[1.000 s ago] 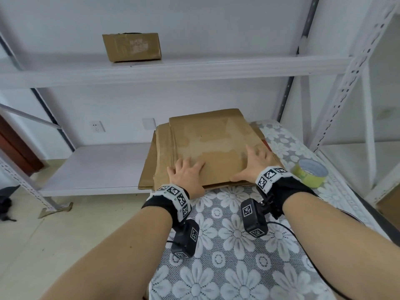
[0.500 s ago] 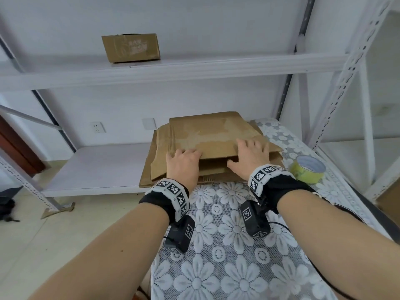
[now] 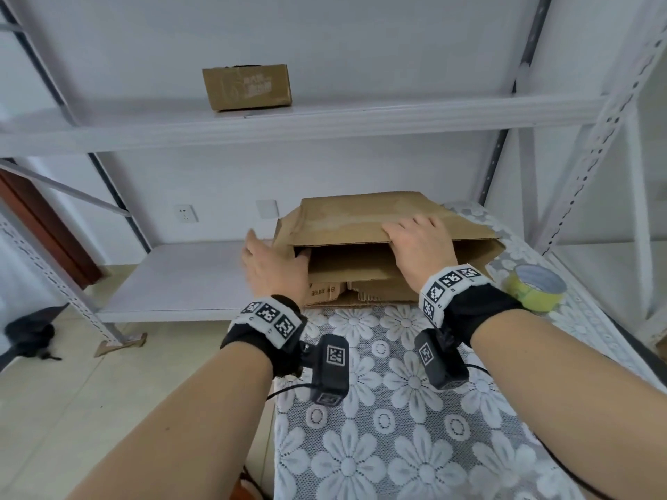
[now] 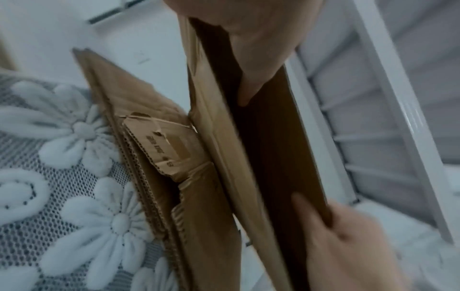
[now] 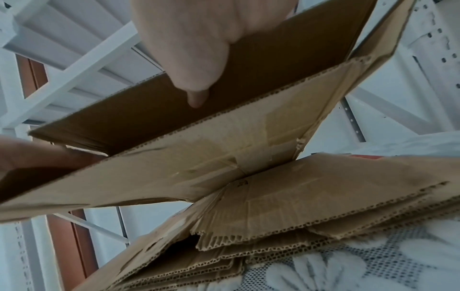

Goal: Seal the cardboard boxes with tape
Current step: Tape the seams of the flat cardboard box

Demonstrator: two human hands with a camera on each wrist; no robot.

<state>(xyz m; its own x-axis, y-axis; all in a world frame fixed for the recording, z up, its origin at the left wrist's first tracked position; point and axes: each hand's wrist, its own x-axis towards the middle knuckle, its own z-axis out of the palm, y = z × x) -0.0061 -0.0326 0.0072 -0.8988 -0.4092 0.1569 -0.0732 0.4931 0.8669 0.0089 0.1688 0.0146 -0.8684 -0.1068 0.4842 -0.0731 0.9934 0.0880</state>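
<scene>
Top flattened brown cardboard box (image 3: 379, 225) is opening, long axis running left to right across my hands.
My right hand (image 3: 418, 243) pinches its upper panel, my left hand (image 3: 274, 268) grips its left end atop the cardboard stack (image 3: 361, 297); the yellow-green tape roll (image 3: 537, 288) waits right. The left fingers seem tucked inside, hidden.

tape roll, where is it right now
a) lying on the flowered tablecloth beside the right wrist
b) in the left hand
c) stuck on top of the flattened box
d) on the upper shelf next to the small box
a: the tape roll lies on the flowered tablecloth beside the right wrist, untouched, while the left hand and right hand both grip the top flattened box.
</scene>
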